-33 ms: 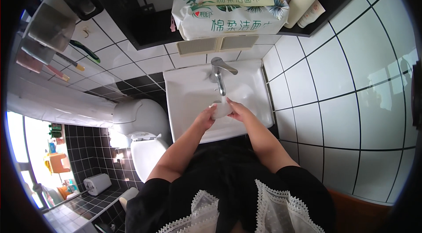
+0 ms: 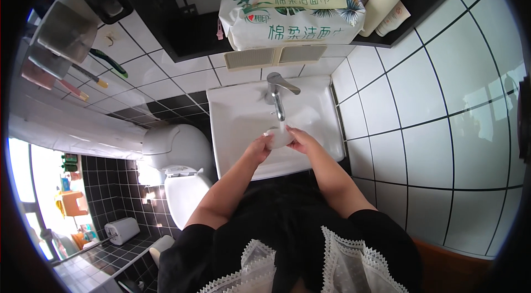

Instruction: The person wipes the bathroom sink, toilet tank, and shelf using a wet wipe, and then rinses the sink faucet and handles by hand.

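Between my two hands is a small white round vessel (image 2: pixel 281 138), like a cup or small bowl, held over the white sink (image 2: pixel 237 118). My left hand (image 2: pixel 259 149) grips its left side, with the thumb near the rim. On the right side my right hand (image 2: pixel 300 140) is closed against it. Water runs down into the vessel from the chrome faucet (image 2: pixel 278 102) just above. The faucet's lever points to the right. The vessel's underside and several of my fingertips are hidden.
Above the sink, a dark shelf (image 2: pixel 193 33) carries a large pack of face tissues (image 2: pixel 293 13), a pump bottle (image 2: pixel 385 2) and a tube (image 2: pixel 394 18). Left of the sink stands a white toilet (image 2: pixel 185 193). Toothbrushes (image 2: pixel 102 81) hang at the upper left. A tiled wall (image 2: pixel 426 105) rises on the right.
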A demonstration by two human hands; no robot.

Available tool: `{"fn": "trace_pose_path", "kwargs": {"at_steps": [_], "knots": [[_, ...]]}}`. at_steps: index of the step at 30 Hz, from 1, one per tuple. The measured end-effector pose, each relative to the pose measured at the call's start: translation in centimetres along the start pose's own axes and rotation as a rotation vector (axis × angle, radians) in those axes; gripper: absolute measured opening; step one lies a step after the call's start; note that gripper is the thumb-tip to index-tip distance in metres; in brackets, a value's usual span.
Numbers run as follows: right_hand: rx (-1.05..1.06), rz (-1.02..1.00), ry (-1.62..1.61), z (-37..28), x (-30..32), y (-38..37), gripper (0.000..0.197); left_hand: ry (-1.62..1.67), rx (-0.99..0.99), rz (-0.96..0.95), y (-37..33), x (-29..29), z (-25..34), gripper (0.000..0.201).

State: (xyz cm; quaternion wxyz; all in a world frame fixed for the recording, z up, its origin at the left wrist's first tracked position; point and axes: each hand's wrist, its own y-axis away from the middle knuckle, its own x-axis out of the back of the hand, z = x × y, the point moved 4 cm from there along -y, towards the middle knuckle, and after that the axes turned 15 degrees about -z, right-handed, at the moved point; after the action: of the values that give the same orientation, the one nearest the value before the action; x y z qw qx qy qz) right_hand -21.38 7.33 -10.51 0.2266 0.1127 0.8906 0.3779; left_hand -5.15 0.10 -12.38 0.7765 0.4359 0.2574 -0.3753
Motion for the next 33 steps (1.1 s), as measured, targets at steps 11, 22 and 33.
{"fn": "trace_pose_path", "kwargs": {"at_steps": [11, 22, 33], "knots": [[-0.023, -0.425, -0.233, -0.5, -4.7, 2.6, 0.025, 0.343, 0.265, 0.201, -0.3, -1.2, -2.1, 0.038], [0.314, 0.133, 0.078, 1.0, -1.3, -0.2, 0.038, 0.181, -0.122, 0.042, -0.8, -5.1, 0.0, 0.033], [0.290, -0.398, -0.609, 2.2, -3.7, -1.6, 0.035, 0.095, -0.021, 0.201, 2.6, -3.7, 2.2, 0.033]]}}
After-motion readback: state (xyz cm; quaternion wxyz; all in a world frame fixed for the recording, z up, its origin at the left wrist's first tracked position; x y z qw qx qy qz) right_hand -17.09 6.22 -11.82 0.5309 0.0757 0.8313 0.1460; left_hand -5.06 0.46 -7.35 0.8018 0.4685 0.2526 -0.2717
